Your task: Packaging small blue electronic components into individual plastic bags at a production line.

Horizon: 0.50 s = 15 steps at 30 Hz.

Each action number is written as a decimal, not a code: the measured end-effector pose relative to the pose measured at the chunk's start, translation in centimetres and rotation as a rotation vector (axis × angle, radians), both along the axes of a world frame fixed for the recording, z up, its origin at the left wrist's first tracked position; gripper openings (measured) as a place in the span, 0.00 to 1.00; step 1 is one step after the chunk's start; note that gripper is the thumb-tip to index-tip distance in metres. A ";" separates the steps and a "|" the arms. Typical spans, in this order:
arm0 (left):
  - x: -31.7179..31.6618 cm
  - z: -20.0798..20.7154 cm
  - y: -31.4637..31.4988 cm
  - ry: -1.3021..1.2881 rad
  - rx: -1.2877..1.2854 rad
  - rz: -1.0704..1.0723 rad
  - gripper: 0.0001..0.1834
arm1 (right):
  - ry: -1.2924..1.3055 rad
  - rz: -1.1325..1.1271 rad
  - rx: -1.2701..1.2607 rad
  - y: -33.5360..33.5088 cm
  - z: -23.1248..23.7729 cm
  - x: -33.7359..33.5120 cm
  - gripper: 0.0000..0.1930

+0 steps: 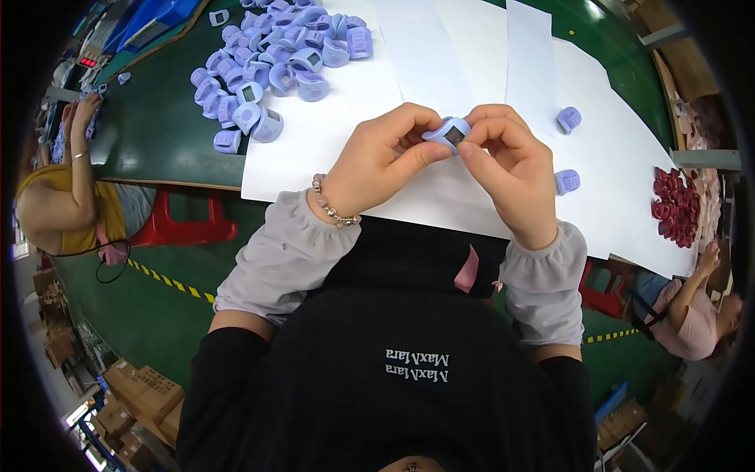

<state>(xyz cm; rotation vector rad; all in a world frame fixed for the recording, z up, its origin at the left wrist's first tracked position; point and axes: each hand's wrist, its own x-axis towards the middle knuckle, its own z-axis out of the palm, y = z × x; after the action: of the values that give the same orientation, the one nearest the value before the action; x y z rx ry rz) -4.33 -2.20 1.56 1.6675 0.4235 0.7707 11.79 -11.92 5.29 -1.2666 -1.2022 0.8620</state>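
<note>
Lavender, smooth, curved device [451,134] between fingers [425,159]

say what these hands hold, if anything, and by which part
A lavender, dark-windowed piece, pinched at its left side by the left hand, right side by the right hand.

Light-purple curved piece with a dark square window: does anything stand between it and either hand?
Nothing visible does: the left hand and right hand both hold the light-purple curved piece directly, above the white sheet.

Grey sleeve covers [285,250], beaded bracelet [325,208]
</note>
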 end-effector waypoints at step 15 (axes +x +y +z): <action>0.0 0.0 0.1 0.043 0.065 0.047 0.13 | -0.041 -0.077 0.008 0.5 -0.3 -0.5 0.03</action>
<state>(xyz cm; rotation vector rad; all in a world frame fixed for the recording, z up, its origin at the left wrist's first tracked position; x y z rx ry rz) -4.37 -2.07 1.52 1.7426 0.4729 0.7917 11.32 -11.42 4.98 -1.3216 -1.1802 0.7775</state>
